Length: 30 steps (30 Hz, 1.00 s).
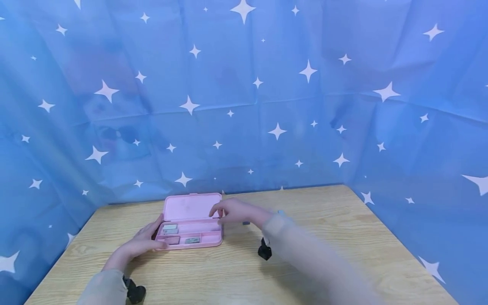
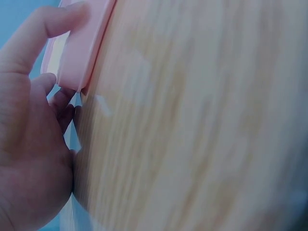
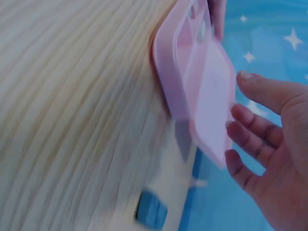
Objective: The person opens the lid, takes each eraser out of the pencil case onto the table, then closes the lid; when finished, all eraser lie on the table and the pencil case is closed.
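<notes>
A pink pencil case (image 1: pixel 212 239) lies on the table with its lid (image 1: pixel 187 206) folded back. My left hand (image 1: pixel 142 242) grips its left end, the thumb (image 2: pixel 62 21) on the front wall and the fingers round the side. My right hand (image 1: pixel 233 210) hovers above the right end by the lid, its fingers apart and nothing between them. Inside the case, a pale green-white block (image 1: pixel 170 229) sits in the long back compartment. A pinkish block (image 1: pixel 172 240) and a grey-green block (image 1: pixel 192 240) lie in the front left compartment.
A small blue block (image 3: pixel 152 210) rests on the wooden table (image 1: pixel 213 275) to the right of the case, partly behind my right forearm in the head view. A blue curtain with white stars (image 1: pixel 244 127) hangs along the back and sides of the table.
</notes>
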### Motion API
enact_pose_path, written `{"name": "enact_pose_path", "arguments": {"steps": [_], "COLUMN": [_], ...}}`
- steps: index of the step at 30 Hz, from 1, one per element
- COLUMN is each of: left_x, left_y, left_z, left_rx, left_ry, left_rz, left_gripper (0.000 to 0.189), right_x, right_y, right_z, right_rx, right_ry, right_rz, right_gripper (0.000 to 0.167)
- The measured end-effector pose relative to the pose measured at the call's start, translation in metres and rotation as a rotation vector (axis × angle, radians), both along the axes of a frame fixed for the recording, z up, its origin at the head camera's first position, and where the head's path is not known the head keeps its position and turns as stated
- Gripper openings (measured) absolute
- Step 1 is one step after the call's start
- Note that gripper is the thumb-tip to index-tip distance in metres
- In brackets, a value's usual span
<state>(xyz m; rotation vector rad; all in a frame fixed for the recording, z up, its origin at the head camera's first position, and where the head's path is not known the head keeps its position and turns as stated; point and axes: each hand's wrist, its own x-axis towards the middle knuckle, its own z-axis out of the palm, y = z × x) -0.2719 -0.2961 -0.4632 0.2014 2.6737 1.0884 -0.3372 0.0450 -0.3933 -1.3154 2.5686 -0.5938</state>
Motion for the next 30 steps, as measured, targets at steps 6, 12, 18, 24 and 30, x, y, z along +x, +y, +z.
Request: {"name": "enact_pose_path", "arguments": {"steps": [6,12,18,24,30], "left_x": [0.001,0.002,0.002,0.001,-0.001], "left_y": [0.002,0.003,0.003,0.003,0.001], "left_z": [0.000,0.003,0.005,0.005,0.003], "left_rx": [-0.005,0.002,-0.012,-0.023,-0.018], "left_ry": [-0.018,-0.016,-0.014,-0.016,-0.011], "left_rz": [0.014,0.017,0.012,0.006,0.009], "left_gripper": [0.116,0.115,0.114,0.116,0.115], "right_x": [0.003,0.006,0.009,0.016,0.016], "right_y": [-0.038,-0.063,-0.078,-0.085,-0.090], "right_z": [-0.006,-0.013,-0.022,-0.025,-0.027], "right_rx": [0.046,0.065,0.094,0.127,0.167], "right_ry": [0.065,0.061,0.008,-0.015,-0.017], "right_rz": [0.052,0.063,0.057,0.072,0.099], "right_gripper": [0.028,0.031,0.029,0.029,0.033]}}
